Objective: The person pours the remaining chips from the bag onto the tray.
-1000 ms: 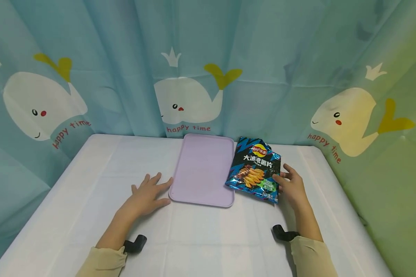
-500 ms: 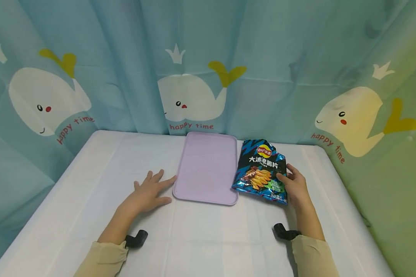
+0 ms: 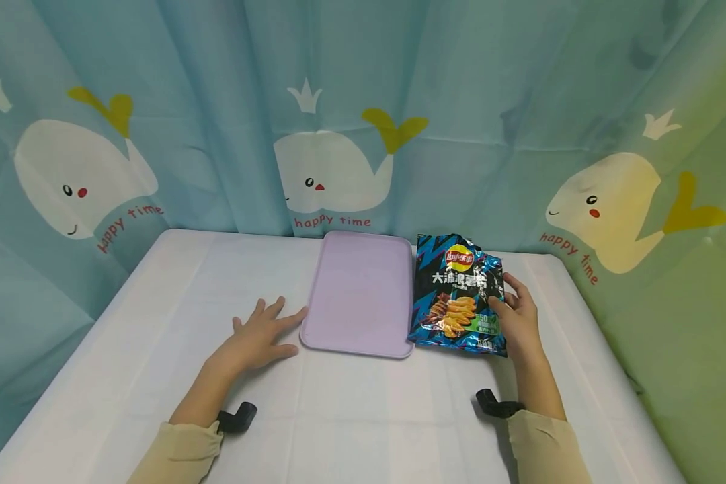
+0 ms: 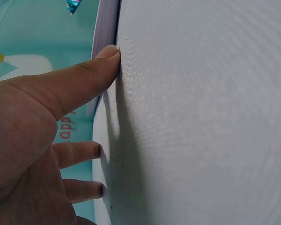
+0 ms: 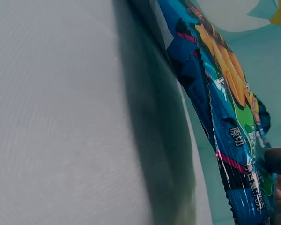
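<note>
My right hand [image 3: 518, 323] pinches the right edge of a blue and black chip bag [image 3: 456, 289], thumb on the printed front and the other fingers partly hidden behind. In the right wrist view the bag [image 5: 234, 117] is tilted, its lower edge held off the white cloth. To the left of the bag lies a flat lilac tray [image 3: 359, 296], with nothing on it. My left hand [image 3: 257, 339] rests on the table with fingers spread, the index fingertip at the tray's left edge. In the left wrist view the thumb [image 4: 79, 82] is straight and the palm holds nothing.
A white cloth covers the table [image 3: 351, 417]. Behind and along the sides hangs a blue-green curtain [image 3: 460, 87] printed with whales. A black wrist mount [image 3: 237, 418] sits on the left wrist, and another mount [image 3: 496, 405] on the right.
The chip bag has shifted right, off the tray's right edge, and turned more upright in the right hand. The left hand stays by the tray; the camera view shifted slightly.
</note>
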`<state>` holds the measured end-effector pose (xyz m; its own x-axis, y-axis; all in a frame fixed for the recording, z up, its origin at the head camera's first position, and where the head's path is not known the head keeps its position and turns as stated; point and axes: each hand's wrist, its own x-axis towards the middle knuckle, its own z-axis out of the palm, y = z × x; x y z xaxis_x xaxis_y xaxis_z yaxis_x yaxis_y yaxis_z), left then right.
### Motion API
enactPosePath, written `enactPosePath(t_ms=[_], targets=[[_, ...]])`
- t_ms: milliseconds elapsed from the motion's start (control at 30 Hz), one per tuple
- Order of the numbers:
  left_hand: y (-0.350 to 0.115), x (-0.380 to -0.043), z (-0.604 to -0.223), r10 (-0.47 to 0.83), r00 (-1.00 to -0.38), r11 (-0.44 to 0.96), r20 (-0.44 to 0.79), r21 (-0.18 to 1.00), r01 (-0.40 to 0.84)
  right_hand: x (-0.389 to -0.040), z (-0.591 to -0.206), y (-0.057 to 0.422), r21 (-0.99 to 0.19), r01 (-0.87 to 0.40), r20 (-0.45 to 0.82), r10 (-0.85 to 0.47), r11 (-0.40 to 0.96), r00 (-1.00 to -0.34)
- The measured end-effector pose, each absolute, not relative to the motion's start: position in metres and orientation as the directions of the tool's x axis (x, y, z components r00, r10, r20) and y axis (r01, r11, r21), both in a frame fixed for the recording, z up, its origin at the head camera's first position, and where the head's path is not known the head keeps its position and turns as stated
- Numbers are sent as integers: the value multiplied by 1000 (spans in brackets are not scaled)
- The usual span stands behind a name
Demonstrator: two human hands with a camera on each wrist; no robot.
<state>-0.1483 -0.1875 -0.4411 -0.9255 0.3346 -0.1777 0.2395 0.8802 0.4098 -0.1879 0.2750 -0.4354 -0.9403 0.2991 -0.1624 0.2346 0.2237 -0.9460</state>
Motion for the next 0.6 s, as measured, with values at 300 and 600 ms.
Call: enactPosePath(t_ms=[300,600], targets=[[-187,-148,-442,333,-929,877,-162,415,243,-184,-423,269,-979,85,-11,365,186,-931],[-187,-147,-440,327,-930,883,-167,405,238,-176,-406,259,-967,-10,100,342,255,-934]])
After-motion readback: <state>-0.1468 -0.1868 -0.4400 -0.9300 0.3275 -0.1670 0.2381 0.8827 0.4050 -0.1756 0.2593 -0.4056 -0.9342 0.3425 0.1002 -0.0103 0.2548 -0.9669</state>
